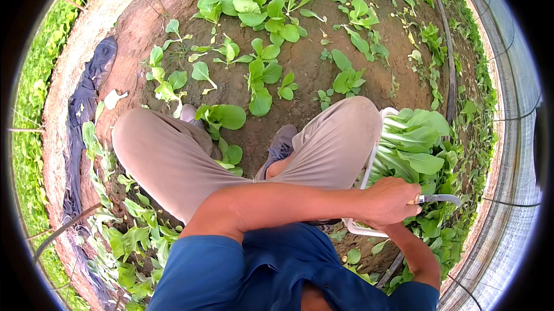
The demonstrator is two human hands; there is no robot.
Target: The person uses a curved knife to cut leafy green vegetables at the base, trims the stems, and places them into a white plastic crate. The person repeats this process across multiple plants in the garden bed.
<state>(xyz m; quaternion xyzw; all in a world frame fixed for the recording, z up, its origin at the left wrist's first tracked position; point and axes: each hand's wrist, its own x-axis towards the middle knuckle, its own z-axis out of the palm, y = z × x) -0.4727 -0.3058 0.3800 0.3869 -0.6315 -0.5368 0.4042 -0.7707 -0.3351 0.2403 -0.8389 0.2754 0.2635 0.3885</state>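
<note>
My left arm reaches across my lap. At its end my left hand (389, 202) is closed around the handle of a knife (439, 199), whose curved blade points to the right. My right hand (389, 228) is mostly hidden beneath the left one, so its fingers and anything in them cannot be made out. Both hands are over the near end of a white plastic crate (368, 229) beside my right knee. Cut leafy greens (407, 137) with pale stalks are piled in the crate, their leaves spreading over its right side.
Between my feet and ahead, leafy plants (259, 81) grow from brown soil (303, 111). A denser clump (251, 3) stands farther ahead. Dark netting (82, 107) lies along the left edge. A curved stick (65, 228) rises at lower left, and a dark pipe (450, 59) runs along the right.
</note>
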